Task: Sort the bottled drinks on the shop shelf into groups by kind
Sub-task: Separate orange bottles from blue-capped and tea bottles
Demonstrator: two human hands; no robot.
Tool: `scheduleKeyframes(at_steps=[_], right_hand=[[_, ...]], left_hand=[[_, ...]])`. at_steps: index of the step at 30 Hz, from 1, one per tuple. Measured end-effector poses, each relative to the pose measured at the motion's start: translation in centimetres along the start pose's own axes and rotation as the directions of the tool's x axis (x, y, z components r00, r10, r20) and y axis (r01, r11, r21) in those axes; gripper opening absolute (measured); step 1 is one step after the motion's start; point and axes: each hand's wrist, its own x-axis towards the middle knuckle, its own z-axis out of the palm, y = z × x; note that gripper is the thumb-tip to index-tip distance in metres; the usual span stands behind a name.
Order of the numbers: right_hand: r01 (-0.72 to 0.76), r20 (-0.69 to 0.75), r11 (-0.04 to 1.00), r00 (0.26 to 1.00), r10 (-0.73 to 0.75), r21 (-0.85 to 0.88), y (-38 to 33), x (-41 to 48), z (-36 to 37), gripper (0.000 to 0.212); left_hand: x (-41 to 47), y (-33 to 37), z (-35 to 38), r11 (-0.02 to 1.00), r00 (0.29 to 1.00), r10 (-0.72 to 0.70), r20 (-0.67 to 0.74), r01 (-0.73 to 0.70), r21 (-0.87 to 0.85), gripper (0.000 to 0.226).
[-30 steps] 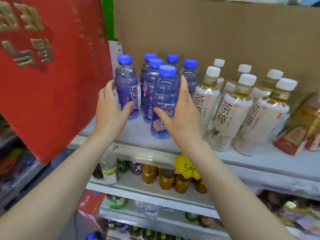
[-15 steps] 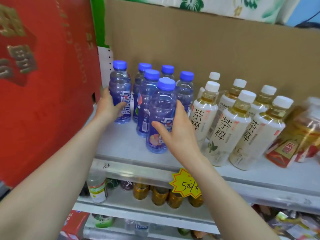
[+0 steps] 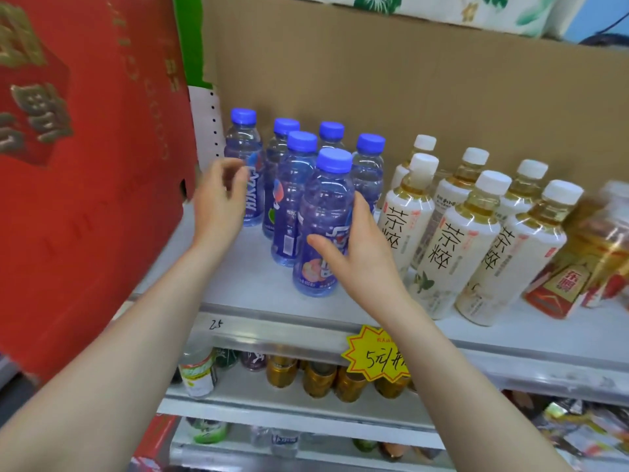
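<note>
**Blue-capped bottles clustered at the left of the shelf**

The right hand (image 3: 357,257) wraps the front blue-capped bottle (image 3: 323,212) at its label, with the thumb across the front and the fingers round the far side. The bottle stands upright near the front edge of the shelf (image 3: 238,281). The left hand (image 3: 219,199) sits beside the rear-left blue bottle (image 3: 243,155) with its fingers loosely curled. Blur hides whether they touch it, so I cannot tell if it holds anything.

Six blue-capped bottles stand in a tight cluster, each filled nearly to the neck with clear liquid behind blue-tinted plastic. Just to their right, the white-capped tea bottles (image 3: 452,240) form their own group, with amber liquid showing above white sleeves. Beyond those, the red-and-gold labelled bottles (image 3: 578,264) are blurred.

Being full, these bottles are probably fairly heavy and firm-walled, and the glossy labels may be slippery. They are tall and narrow, so one could tip and knock its neighbours. A grip round the mid-body looks safer than one at the cap.
</note>
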Motion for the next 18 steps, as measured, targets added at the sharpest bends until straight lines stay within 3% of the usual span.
scheduleKeyframes(at_steps=[3, 5, 11, 18], right_hand=[[-0.019, -0.016, 1.0, 1.0, 0.019, -0.007, 0.0, 0.1, 0.0, 0.068], [-0.042, -0.008, 0.999, 0.999, 0.042, -0.001, -0.1, 0.1, -0.1, 0.07], [-0.088, 0.025, 0.996, 0.996, 0.088, 0.0, -0.2, 0.0, -0.4, 0.075], [-0.046, 0.01, 0.999, 0.999, 0.046, 0.001, -1.4, 0.7, 1.5, 0.068]], left_hand=[[-2.9, 2.1, 0.7, 0.998, 0.952, 0.046, 0.302, -0.03, -0.057, 0.04], [-3.3, 2.5, 1.3, 1.0, 0.93, 0.016, 0.366, -0.014, -0.008, 0.06], [-3.5, 3.4, 0.8, 0.997, 0.925, -0.013, 0.379, -0.015, 0.07, 0.063], [-4.5, 1.0, -5.2, 0.965, 0.99, -0.043, 0.136, 0.005, 0.262, 0.056]])
